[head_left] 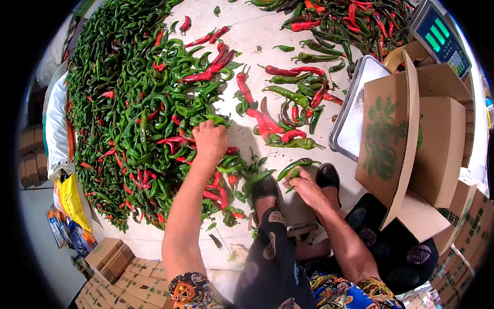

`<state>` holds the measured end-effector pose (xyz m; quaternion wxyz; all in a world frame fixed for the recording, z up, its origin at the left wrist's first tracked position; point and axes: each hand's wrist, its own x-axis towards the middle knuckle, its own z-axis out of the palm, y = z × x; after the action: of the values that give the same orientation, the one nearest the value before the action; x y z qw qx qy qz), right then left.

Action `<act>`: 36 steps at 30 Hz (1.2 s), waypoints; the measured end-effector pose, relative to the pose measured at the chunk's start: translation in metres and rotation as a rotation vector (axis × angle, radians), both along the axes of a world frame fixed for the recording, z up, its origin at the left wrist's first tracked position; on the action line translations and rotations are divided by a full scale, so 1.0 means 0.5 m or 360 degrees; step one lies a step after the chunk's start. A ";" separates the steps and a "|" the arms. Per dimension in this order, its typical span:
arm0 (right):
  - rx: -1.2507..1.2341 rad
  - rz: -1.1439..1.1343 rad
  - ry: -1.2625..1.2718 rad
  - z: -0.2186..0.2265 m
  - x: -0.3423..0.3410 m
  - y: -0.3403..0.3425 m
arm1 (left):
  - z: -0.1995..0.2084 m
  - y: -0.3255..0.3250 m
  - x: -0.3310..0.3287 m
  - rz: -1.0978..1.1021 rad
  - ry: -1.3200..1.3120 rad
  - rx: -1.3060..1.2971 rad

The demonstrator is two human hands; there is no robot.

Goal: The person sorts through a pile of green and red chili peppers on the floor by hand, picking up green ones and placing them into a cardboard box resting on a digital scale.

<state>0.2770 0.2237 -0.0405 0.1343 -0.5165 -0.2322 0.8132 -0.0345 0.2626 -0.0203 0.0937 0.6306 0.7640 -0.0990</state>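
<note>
A big heap of mostly green chili peppers (149,113), with red ones mixed in, spreads over the floor on the left. At its right edge my left hand (211,140) reaches in with fingers bent down; a green pepper (217,120) shows at the fingertips, and the grip is partly hidden. Closer to my feet, my right hand (307,188) is closed around green chili peppers (294,168), which stick out past the fingers. Between the hands and beyond them lie loose red peppers (261,123) and a long green pepper (296,143) on the pale floor.
An open cardboard box (386,134) stands on the right, beside a metal scale tray (350,118) and a digital scale display (440,38). Another pepper heap (355,23) lies at the far right. White sacks (57,123) and stacked flat cartons (109,260) line the left. My dark shoes (328,176) are near the peppers.
</note>
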 end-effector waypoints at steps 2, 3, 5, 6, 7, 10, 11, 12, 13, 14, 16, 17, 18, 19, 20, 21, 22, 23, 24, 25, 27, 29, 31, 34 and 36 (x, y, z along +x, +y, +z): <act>0.0058 -0.0051 0.0041 -0.023 0.013 0.000 | -0.009 0.028 0.063 -0.0130 -0.0138 0.0356; 0.0039 -0.0066 0.0023 -0.026 0.012 0.004 | 0.000 0.053 0.098 -0.0065 -0.0280 0.0523; 0.0014 -0.0068 -0.0007 -0.032 0.013 0.008 | 0.005 0.107 0.163 0.0077 -0.0445 0.0701; -0.0033 -0.0084 0.0034 -0.025 -0.007 0.006 | -0.011 0.120 0.173 0.0210 -0.0460 0.0656; -0.0079 -0.0102 0.0072 -0.017 -0.024 0.004 | -0.029 0.126 0.181 0.0302 -0.0411 0.0555; -0.0056 -0.0106 0.0114 -0.002 -0.042 0.011 | -0.082 0.136 0.199 0.0547 -0.0477 0.0484; -0.0038 -0.0152 0.0101 -0.002 -0.042 0.011 | -0.080 0.142 0.206 0.0609 -0.0556 0.0472; -0.0021 -0.0195 0.0092 0.000 -0.041 0.013 | -0.075 0.144 0.210 0.0674 -0.0630 0.0459; 0.0027 -0.0237 0.0129 -0.003 -0.036 0.012 | -0.080 0.137 0.202 0.0677 -0.0753 0.0524; 0.0001 -0.0258 0.0144 0.000 -0.033 0.016 | -0.069 0.135 0.178 0.0789 -0.1281 0.0294; -0.0058 -0.0312 0.0145 0.009 -0.017 0.033 | -0.013 0.121 0.187 0.1094 -0.2244 0.0073; -0.0142 -0.0340 0.0176 0.019 -0.021 0.039 | 0.011 0.105 0.181 0.1073 -0.2340 -0.0016; -0.0143 -0.0343 0.0198 0.026 -0.022 0.046 | 0.023 0.091 0.184 0.1109 -0.2427 -0.0004; -0.0144 -0.0348 0.0218 0.034 -0.022 0.052 | 0.032 0.076 0.187 0.1145 -0.2517 0.0007; -0.0145 -0.0348 0.0242 0.043 -0.026 0.057 | 0.040 0.063 0.186 0.1184 -0.2602 0.0023; -0.0043 -0.0291 0.0307 0.051 -0.030 0.062 | 0.035 0.049 0.183 0.1152 -0.2622 -0.0002; -0.0075 -0.0212 0.0294 0.060 -0.030 0.068 | 0.035 0.039 0.184 0.1191 -0.2672 0.0022; -0.0108 -0.0132 0.0280 0.077 -0.034 0.076 | 0.036 0.029 0.186 0.1232 -0.2723 0.0044; -0.0141 -0.0052 0.0264 0.085 -0.036 0.079 | 0.036 0.022 0.186 0.1273 -0.2775 0.0067; -0.0114 -0.0038 0.0315 0.076 -0.036 0.073 | 0.026 0.014 0.184 0.1287 -0.2832 0.0057; -0.0050 -0.0011 0.0425 0.064 -0.040 0.067 | 0.029 0.017 0.193 0.1323 -0.2864 0.0071; -0.0122 -0.0270 0.0449 0.062 -0.035 0.069 | 0.036 0.021 0.193 0.1307 -0.2848 0.0028; -0.0044 -0.0477 0.0456 0.063 -0.031 0.081 | 0.049 0.030 0.172 0.0942 -0.2296 0.0249; 0.0095 -0.0403 0.0164 0.057 -0.021 0.102 | 0.019 0.019 0.083 0.0304 -0.0722 0.0633; 0.0154 -0.0311 0.0123 0.051 -0.029 0.090 | 0.025 0.001 0.042 0.0177 -0.0115 0.0572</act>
<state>0.2627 0.2689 -0.0148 0.2466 -0.4978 -0.2145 0.8034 -0.0133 0.2633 -0.0077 0.0121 0.5971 0.7993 0.0672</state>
